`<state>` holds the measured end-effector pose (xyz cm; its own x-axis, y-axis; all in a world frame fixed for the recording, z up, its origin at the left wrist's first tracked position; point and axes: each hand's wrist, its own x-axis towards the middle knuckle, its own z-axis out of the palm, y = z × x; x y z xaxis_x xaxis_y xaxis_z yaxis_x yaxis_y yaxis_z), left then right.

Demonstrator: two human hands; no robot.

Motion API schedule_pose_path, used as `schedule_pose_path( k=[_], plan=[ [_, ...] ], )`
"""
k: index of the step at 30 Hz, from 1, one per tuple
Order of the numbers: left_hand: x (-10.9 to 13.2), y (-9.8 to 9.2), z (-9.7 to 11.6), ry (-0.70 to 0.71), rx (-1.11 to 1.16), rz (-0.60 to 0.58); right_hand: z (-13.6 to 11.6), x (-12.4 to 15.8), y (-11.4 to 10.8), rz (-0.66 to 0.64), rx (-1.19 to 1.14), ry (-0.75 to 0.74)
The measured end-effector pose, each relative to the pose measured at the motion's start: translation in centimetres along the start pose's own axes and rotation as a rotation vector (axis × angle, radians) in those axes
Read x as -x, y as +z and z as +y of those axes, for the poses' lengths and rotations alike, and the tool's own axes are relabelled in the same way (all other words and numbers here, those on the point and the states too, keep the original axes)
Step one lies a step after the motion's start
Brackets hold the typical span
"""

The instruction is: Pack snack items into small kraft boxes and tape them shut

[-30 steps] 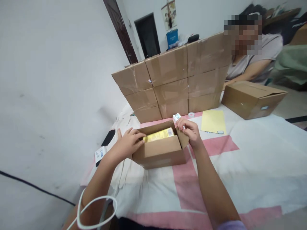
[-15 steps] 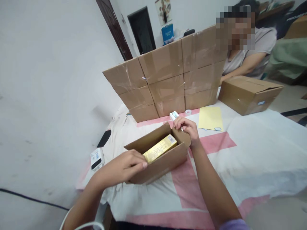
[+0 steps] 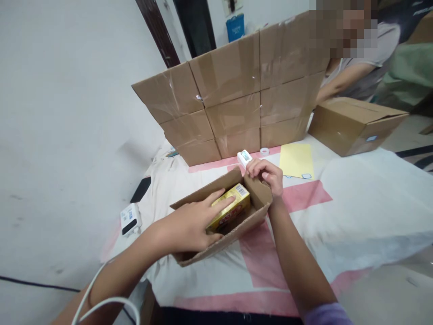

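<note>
An open cardboard box (image 3: 250, 216) lies on the cloth-covered table in front of me. A yellow packet (image 3: 233, 205) sits inside it. My left hand (image 3: 191, 223) reaches into the box, fingers stretched out flat on top of the yellow packet. My right hand (image 3: 267, 174) is closed in a pinch on the box's far right flap. A small white device (image 3: 244, 157) lies just beyond that hand.
A wall of taped cardboard boxes (image 3: 233, 95) stands across the table's far side. Another person (image 3: 355, 67) sits behind a larger brown box (image 3: 355, 124) at the right. A yellow sheet (image 3: 297, 160), a tape roll (image 3: 264, 151), a white label printer (image 3: 130, 219) and a black phone (image 3: 141, 189) lie around.
The open box has turned and slid nearer to me. My left hand left the box's near edge and went inside, flattening on the yellow packet. My right hand kept its hold on the flap.
</note>
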<state>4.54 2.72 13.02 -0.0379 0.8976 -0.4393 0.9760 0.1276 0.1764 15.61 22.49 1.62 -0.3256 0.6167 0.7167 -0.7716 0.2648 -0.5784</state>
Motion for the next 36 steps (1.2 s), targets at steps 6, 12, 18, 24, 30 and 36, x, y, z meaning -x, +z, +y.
schedule_pose_path(
  k=[6, 12, 18, 24, 30, 36],
  plan=[
    [-1.5, 1.6, 1.6, -0.076, -0.287, 0.073, -0.2, 0.0, 0.2, 0.001, 0.002, -0.019],
    [-0.3, 3.4, 1.5, -0.12, -0.498, 0.142, -0.2, 0.0, 0.4, 0.001, 0.009, -0.074],
    [0.7, 5.2, -0.8, -0.166, -0.443, 0.124, 0.6, 0.4, 1.2, -0.047, 0.033, -0.07],
    [0.7, 5.7, -1.8, -0.24, -0.354, 0.083, 0.5, 0.3, 1.3, -0.1, 0.163, -0.04],
    [2.1, 7.6, -4.4, -0.145, -0.331, 0.346, 0.5, 0.0, 0.5, -0.129, 0.216, -0.011],
    [2.5, 8.0, -6.1, -0.098, -0.293, 0.37, 0.5, 0.1, 0.3, -0.164, 0.23, -0.002]
  ],
)
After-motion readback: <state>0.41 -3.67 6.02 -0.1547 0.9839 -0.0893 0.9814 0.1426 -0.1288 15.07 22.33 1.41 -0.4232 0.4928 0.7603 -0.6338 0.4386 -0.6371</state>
